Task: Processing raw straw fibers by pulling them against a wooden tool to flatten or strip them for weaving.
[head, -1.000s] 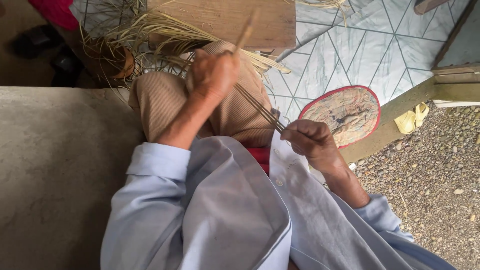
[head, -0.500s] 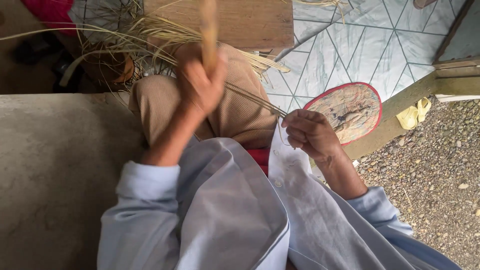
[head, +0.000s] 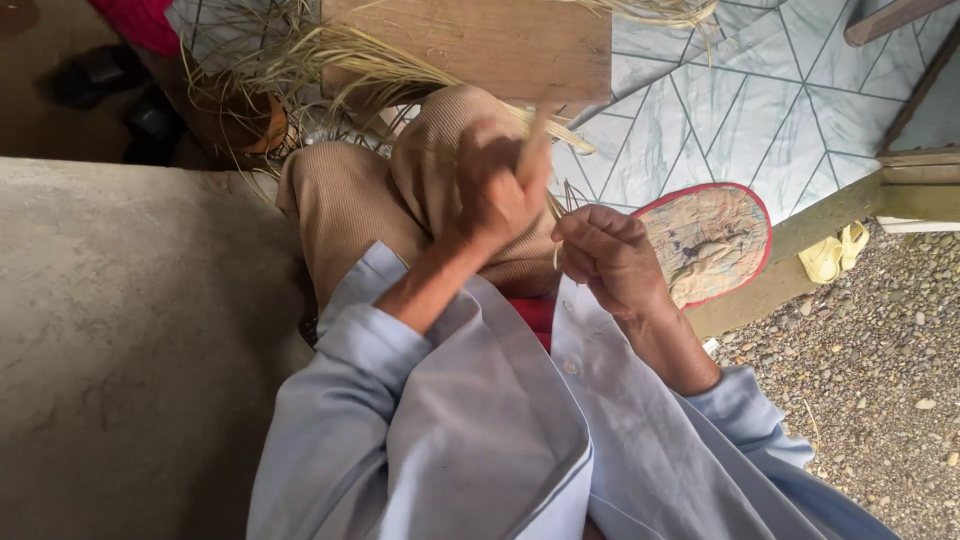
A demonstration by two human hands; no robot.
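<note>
Sitting on concrete ledge (head: 110, 340); tiled floor (head: 720, 110), gravel (head: 880, 370) nearby.

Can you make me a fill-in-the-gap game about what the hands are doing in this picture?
1. Both hands hold thin dry ____ strips.
2. The left hand is raised over a knee in ____ trousers.
3. Beside the right hand lies an oval fan with a ____ rim.
4. Past the knee lies a flat ____ board.

Missing words: straw; tan; red; wooden
</note>
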